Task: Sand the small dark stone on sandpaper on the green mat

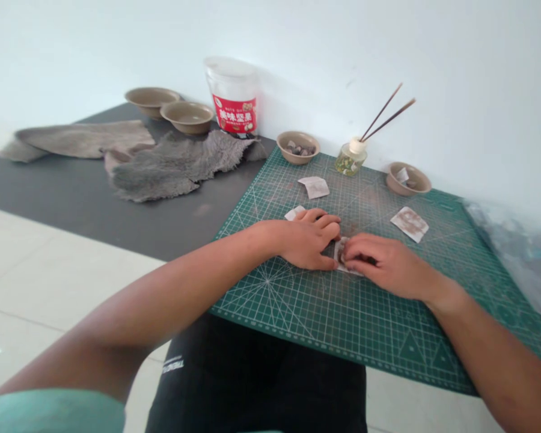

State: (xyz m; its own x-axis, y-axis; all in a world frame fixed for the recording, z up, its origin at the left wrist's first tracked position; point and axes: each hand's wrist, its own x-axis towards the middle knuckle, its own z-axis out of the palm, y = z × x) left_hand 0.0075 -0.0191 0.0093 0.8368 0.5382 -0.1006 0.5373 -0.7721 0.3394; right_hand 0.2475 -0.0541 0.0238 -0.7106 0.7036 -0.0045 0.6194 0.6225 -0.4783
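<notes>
A small pale sheet (pixel 352 272), smeared with brown dust and looking like sandpaper, lies flat on the green cutting mat (pixel 306 300). My left hand (pixel 310 239) rests on the mat with its fingers apart, thumb and fingertips at the sheet's left edge. On top of the sheet, my right hand (pixel 379 261) has its fingers pinched together; whatever they hold is hidden behind them. Another white piece (pixel 294 213) shows partly from under my left hand. Two more sheets lie farther back, a folded pale one (pixel 314 187) and a brown-dusted one (pixel 410 224).
Along the wall stand a bowl of small brownish lumps (pixel 298 157), a glass bottle with two sticks (pixel 351 157) and a second bowl (pixel 408 186). To the left are grey cloths (pixel 175 165), two bowls (pixel 187 123) and a red-labelled tub (pixel 234 99). Clear plastic (pixel 514 252) lies right.
</notes>
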